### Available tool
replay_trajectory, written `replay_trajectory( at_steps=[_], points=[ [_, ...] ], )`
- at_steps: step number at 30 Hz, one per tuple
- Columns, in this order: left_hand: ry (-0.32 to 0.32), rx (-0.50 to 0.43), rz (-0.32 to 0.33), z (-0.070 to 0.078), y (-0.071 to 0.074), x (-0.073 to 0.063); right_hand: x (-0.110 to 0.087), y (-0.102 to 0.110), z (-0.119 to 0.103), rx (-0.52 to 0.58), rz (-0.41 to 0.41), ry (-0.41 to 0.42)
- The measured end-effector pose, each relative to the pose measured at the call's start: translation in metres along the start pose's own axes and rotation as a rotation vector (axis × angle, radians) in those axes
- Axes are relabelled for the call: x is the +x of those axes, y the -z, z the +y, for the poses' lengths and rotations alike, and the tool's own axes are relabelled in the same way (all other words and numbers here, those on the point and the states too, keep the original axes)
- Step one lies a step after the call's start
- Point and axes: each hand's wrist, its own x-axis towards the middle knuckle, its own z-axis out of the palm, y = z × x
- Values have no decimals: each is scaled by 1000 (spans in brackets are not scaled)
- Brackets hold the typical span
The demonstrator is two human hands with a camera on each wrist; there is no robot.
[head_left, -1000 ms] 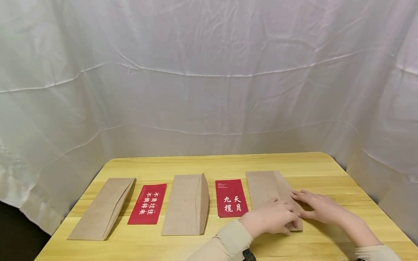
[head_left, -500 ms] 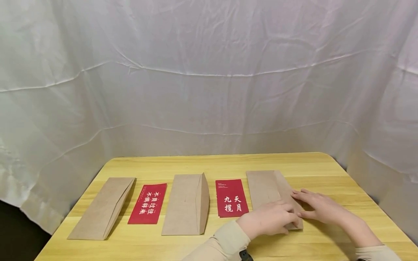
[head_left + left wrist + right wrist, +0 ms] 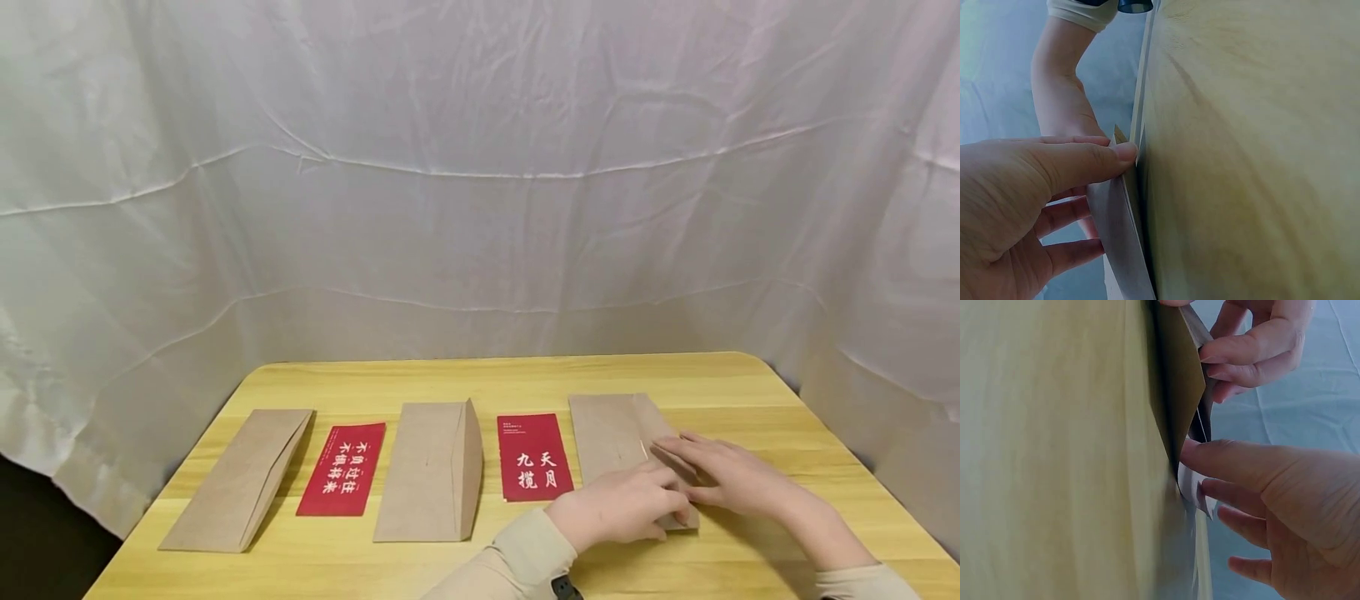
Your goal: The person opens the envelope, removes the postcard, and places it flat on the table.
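At the right of the table lies a brown paper envelope (image 3: 603, 417) with its flap (image 3: 1182, 381) standing partly open along the right side. My left hand (image 3: 626, 504) grips its near end, the thumb (image 3: 1119, 155) on one side of the paper and the fingers on the other. Beside it, my right hand (image 3: 738, 479) pinches the flap edge between thumb (image 3: 1210, 456) and forefinger. The gap under the flap shows in the right wrist view. Just left of this envelope sits a red card (image 3: 534, 458) with white characters. What lies inside the envelope is hidden.
Another brown envelope (image 3: 420, 471) with its flap raised lies in the middle of the wooden table (image 3: 480, 379). Further left are a second red card (image 3: 342, 469) and a brown envelope (image 3: 232, 483). A pale cloth curtain (image 3: 480, 233) hangs behind the table.
My right fingers have shifted slightly left over the envelope, and the flap edge is a little more lifted. My left hand has barely moved. The other envelopes and cards stay put.
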Motion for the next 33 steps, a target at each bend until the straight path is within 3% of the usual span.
replay_trajectory(
  at_steps=[7,13,33],
  points=[
    [7,-6,-16,-1,-1,2,1,-3,2,-75,20,87],
    [8,-11,-21,-1,0,2,1,-5,5,-99,19,107],
    [12,-1,-19,-1,-2,3,4,-4,-7,25,-138,-48]
  ],
)
